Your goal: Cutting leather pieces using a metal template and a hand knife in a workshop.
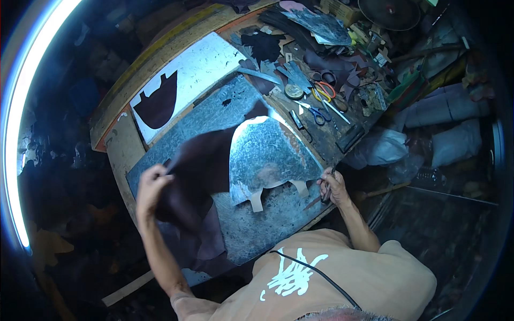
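My left hand point(152, 188) grips the edge of a large dark brown leather sheet point(199, 166) that lies over the scratched metal cutting plate point(251, 235) and hangs off its near edge. On the leather rests a shiny metal pattern template point(267, 155), rounded on top, with two small tabs at its lower edge. At the plate's right edge, my right hand point(333, 187) is closed on a thin knife-like tool point(316, 201) beside the template.
A white board point(201, 67) carrying a dark cut leather piece point(159, 104) lies at the back left of the wooden bench point(120, 144). Scissors point(319, 113), a round tin point(293, 91), leather scraps and tools crowd the back right. Plastic bags point(385, 147) sit to the right.
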### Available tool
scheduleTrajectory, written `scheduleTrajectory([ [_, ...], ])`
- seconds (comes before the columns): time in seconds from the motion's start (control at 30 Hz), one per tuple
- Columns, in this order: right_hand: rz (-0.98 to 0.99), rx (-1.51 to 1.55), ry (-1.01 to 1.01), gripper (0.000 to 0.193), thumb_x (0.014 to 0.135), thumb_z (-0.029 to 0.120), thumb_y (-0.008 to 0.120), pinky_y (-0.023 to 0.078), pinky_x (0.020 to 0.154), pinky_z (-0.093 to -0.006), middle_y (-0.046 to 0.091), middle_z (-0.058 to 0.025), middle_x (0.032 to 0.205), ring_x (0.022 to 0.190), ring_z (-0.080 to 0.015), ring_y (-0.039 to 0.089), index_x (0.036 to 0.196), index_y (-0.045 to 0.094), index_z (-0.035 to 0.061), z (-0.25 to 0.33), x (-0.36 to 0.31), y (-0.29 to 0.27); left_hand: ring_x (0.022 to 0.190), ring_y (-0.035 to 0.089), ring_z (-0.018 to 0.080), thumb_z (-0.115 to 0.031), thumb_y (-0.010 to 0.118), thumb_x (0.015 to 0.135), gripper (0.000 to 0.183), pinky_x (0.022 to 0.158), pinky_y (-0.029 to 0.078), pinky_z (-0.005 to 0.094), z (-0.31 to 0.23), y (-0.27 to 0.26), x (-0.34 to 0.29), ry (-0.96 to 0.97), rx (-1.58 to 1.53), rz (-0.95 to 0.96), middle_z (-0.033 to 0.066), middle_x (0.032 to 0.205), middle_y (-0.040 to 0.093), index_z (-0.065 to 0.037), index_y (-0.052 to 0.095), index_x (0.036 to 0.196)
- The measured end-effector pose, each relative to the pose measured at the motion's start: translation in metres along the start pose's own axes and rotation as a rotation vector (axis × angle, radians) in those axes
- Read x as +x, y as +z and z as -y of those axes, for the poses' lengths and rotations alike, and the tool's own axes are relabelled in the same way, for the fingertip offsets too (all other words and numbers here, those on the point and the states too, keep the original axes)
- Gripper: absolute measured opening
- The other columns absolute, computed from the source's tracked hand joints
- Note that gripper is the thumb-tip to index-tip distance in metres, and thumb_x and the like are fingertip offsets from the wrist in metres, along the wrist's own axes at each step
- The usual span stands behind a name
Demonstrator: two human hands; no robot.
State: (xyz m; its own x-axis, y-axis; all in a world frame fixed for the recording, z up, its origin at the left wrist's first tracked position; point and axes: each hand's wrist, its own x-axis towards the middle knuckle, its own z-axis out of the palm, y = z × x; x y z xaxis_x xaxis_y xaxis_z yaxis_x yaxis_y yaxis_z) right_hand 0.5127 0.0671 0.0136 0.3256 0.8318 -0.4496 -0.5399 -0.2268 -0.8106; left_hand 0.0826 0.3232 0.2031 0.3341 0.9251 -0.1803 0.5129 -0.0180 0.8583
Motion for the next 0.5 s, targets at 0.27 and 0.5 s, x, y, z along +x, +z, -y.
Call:
scheduleTrajectory([
  [0.27, 0.039, -0.324, 0.006, 0.016, 0.092, 0.017, 0.054, 0.043, 0.041, -0.0243, 0.063, -0.0096, 0.073, 0.047, -0.0089, 0.052, 0.091, 0.052, 0.0020, -0.007, 0.001, 0.005, 0.079, 0.052, 0.0081, -0.027, 0.071, 0.078, 0.029, 0.074, 0.040, 0.0215, -0.131, -0.015, 0.054, 0.377, -0.286, -0.146, 0.0002, 0.086, 0.055, -0.005, 0.054, 0.089],
  [0.5, 0.005, -0.418, 0.017, 0.017, 0.094, 0.016, 0.053, 0.043, 0.039, -0.0241, 0.063, -0.0093, 0.073, 0.044, -0.0090, 0.050, 0.088, 0.052, 0.0006, -0.014, 0.004, 0.007, 0.099, 0.058, 0.0163, -0.019, 0.070, 0.085, 0.050, 0.092, 0.043, 0.0296, -0.176, -0.044, 0.265, 0.511, -0.063, -0.218, 0.0078, 0.111, 0.061, 0.001, 0.051, 0.126],
])
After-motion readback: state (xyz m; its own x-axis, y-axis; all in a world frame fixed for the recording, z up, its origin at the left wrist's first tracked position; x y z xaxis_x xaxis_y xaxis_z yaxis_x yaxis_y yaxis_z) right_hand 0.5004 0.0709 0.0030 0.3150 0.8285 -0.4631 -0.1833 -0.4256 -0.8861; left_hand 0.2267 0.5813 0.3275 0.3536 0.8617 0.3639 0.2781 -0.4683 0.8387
